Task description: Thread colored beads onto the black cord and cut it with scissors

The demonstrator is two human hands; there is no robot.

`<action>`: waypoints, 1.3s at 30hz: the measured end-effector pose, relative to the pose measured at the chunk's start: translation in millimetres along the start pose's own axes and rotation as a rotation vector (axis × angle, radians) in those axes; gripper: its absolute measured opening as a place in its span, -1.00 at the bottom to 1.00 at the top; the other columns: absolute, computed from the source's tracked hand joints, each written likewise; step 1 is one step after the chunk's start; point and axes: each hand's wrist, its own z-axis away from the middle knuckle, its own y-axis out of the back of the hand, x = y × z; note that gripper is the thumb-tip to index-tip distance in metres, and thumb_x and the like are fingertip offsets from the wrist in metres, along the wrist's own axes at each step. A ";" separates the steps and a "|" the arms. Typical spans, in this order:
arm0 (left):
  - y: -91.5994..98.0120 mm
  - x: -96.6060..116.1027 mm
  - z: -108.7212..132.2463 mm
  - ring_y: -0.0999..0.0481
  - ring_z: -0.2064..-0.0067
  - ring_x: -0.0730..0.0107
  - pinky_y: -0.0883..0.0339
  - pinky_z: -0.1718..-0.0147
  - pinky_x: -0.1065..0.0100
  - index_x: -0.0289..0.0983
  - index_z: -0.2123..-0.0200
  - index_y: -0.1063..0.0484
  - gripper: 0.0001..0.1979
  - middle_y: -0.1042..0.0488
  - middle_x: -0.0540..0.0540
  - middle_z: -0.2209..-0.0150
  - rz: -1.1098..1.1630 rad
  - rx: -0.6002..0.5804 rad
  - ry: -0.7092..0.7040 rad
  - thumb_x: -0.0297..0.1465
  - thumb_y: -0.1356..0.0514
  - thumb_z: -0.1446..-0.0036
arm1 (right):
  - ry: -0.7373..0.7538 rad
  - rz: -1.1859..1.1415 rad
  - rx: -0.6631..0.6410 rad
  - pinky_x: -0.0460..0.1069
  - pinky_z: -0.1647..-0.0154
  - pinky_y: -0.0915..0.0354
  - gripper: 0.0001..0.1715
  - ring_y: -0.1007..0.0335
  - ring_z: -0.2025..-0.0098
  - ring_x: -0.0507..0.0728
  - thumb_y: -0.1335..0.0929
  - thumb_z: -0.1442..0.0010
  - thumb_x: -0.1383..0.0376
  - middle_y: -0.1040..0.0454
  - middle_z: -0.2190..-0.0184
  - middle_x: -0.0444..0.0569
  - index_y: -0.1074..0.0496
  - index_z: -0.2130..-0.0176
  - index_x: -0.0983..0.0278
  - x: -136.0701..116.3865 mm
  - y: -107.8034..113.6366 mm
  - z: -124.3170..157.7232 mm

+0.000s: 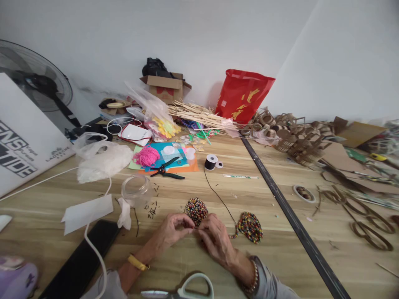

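Beads (195,211) lay in a loose heap just beyond your fingertips. Your left hand (176,228) and right hand (216,238) nearly met there, thumbs and forefingers pinching a thin dark piece (196,227), too small to identify. A looped bead strand (250,227) rested right of your right hand; black cord (215,192) ran to it from a spool (211,162). Bare tabletop (277,232) separated the strand from a black strip (282,199), leaving room on that side. Scissors (183,292), cropped by the lower frame edge, limited space nearest you; a black slab (82,257) bounded the left. Labels: the white box (28,128) read "LAOTECHE", plus "ENS" and "TIDE", cropped; gold characters on the red bag (245,93) were not legible.
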 end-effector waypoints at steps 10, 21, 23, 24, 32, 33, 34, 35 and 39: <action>0.5 1.1 0.6 -0.51 0.35 0.34 -0.37 0.27 0.36 -0.33 0.47 -0.50 -0.92 -0.58 -0.09 0.43 -0.029 -0.001 -0.020 -0.43 -0.28 0.11 | -0.029 0.004 -0.020 0.02 0.26 -0.24 -0.87 -0.27 0.31 0.12 -0.22 -0.28 0.40 -0.40 0.40 -0.04 -0.33 0.29 0.24 -2.9 0.8 -1.5; 0.5 1.6 0.4 -0.51 0.35 0.32 -0.37 0.27 0.35 -0.33 0.47 -0.51 -0.91 -0.58 -0.09 0.43 -0.056 0.002 -0.035 -0.42 -0.28 0.10 | -0.031 -0.001 -0.046 0.03 0.25 -0.24 -0.89 -0.27 0.30 0.13 -0.24 -0.27 0.42 -0.40 0.37 -0.03 -0.32 0.26 0.23 2.0 -0.6 2.2; 0.6 1.9 0.5 -0.51 0.35 0.33 -0.37 0.27 0.35 -0.33 0.47 -0.52 -0.92 -0.59 -0.09 0.43 -0.063 0.000 -0.040 -0.42 -0.27 0.09 | -0.030 0.001 -0.047 0.03 0.26 -0.24 -0.89 -0.27 0.30 0.13 -0.24 -0.27 0.41 -0.40 0.37 -0.02 -0.32 0.26 0.23 2.9 -1.1 2.6; 0.7 1.8 0.5 -0.51 0.35 0.33 -0.37 0.28 0.35 -0.32 0.47 -0.52 -0.92 -0.59 -0.08 0.43 -0.067 -0.001 -0.039 -0.42 -0.27 0.09 | -0.030 0.003 -0.047 0.03 0.26 -0.24 -0.89 -0.27 0.30 0.13 -0.24 -0.27 0.41 -0.40 0.37 -0.02 -0.32 0.26 0.23 3.2 -1.3 2.8; 0.2 -1.3 0.2 -0.51 0.36 0.34 -0.37 0.29 0.35 -0.32 0.47 -0.52 -0.90 -0.58 -0.08 0.44 -0.055 -0.002 -0.044 -0.39 -0.29 0.08 | -0.026 0.004 -0.033 0.03 0.27 -0.25 -0.88 -0.28 0.31 0.13 -0.23 -0.27 0.41 -0.40 0.39 -0.03 -0.33 0.27 0.24 0.0 -0.4 -0.1; 0.1 -1.7 0.3 -0.50 0.36 0.34 -0.37 0.29 0.35 -0.32 0.47 -0.52 -0.90 -0.58 -0.08 0.44 -0.051 0.000 -0.041 -0.39 -0.29 0.09 | -0.025 0.002 -0.031 0.03 0.27 -0.25 -0.87 -0.28 0.31 0.13 -0.23 -0.28 0.41 -0.40 0.39 -0.03 -0.33 0.27 0.24 -0.3 -0.4 -0.3; 0.0 -2.0 0.4 -0.51 0.36 0.34 -0.37 0.29 0.35 -0.33 0.47 -0.52 -0.90 -0.58 -0.08 0.44 -0.046 0.000 -0.038 -0.39 -0.29 0.08 | -0.022 0.001 -0.030 0.03 0.27 -0.24 -0.87 -0.27 0.31 0.13 -0.23 -0.28 0.41 -0.40 0.39 -0.03 -0.33 0.27 0.23 -0.3 -0.4 -0.4; 0.0 -2.2 0.4 -0.51 0.36 0.33 -0.38 0.28 0.34 -0.33 0.46 -0.52 -0.89 -0.57 -0.09 0.44 -0.042 -0.003 -0.034 -0.39 -0.29 0.08 | -0.020 0.000 -0.029 0.03 0.28 -0.24 -0.87 -0.27 0.31 0.13 -0.23 -0.28 0.41 -0.39 0.39 -0.03 -0.33 0.27 0.23 -0.3 -0.5 -0.4; 0.1 -1.4 0.7 -0.51 0.35 0.32 -0.37 0.25 0.33 -0.34 0.45 -0.52 -0.88 -0.57 -0.10 0.43 -0.036 -0.011 -0.030 -0.38 -0.29 0.08 | -0.021 0.003 -0.033 0.03 0.26 -0.23 -0.88 -0.26 0.31 0.13 -0.23 -0.28 0.41 -0.39 0.39 -0.03 -0.32 0.28 0.24 0.2 -0.7 0.1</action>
